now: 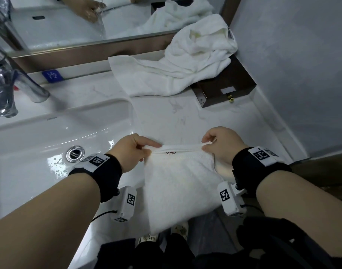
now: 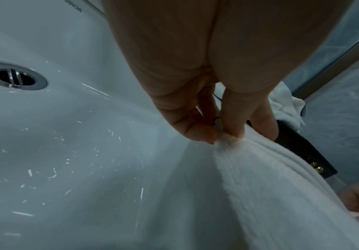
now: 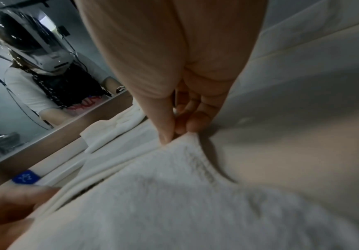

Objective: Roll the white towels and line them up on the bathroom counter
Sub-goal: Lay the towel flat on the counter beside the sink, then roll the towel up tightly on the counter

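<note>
Stretching the towel (image 1: 177, 183) flat across the table (image 1: 195, 113) beside the sink (image 1: 49, 142), we keep its far edge taut so a roll can start straight. Our left hand (image 1: 130, 150) and right hand (image 1: 220, 144) each pinch one far corner; more towels (image 1: 181, 68) wait heaped behind.

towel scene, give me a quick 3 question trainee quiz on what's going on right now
1. True or false: the left hand and right hand each pinch a top corner of the white towel.
2. Where does the crumpled towel lie? A in the sink; B on the counter, partly over the dark wooden box; C on the floor.
3. Fill in: the held towel is not yet ____.

Key: 1 true; 2 B; 3 rolled
</note>
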A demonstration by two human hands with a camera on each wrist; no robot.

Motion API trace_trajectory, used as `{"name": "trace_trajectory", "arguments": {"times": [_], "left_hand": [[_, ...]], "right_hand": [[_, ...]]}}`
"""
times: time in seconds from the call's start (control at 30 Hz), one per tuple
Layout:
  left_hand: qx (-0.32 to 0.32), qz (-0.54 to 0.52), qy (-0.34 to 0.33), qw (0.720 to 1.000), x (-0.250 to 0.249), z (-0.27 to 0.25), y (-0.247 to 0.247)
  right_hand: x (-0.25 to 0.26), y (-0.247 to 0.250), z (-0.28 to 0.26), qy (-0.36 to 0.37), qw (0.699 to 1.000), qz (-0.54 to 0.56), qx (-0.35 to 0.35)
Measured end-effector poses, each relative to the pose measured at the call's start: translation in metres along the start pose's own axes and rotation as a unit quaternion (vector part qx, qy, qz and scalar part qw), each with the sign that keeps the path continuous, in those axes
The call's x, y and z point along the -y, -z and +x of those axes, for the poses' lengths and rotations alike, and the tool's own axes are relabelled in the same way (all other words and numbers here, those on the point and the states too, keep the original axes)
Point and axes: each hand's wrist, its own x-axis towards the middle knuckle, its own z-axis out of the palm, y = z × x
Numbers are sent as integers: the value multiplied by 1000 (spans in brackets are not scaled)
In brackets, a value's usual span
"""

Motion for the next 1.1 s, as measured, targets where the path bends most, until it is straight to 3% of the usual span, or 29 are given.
{"name": "trace_trajectory", "arguments": {"times": [0.23, 0.53, 0.63, 0.87, 1.1], "left_hand": [[-6, -64, 52, 997, -1, -2, 0], [-18, -68, 65, 995, -7, -3, -6], [-27, -38, 76, 996, -9, 2, -8], [-45, 20, 54, 997, -8, -1, -7], [-49, 81, 9, 995, -6, -13, -8]], "right_hand": [[16, 6, 14, -142, 986, 5, 81], [28, 12, 11, -214, 964, 141, 70], [21, 14, 5, -195, 962, 186, 51], [-5, 7, -5, -77, 984, 155, 32], [-17, -3, -16, 4, 999, 28, 15]]}}
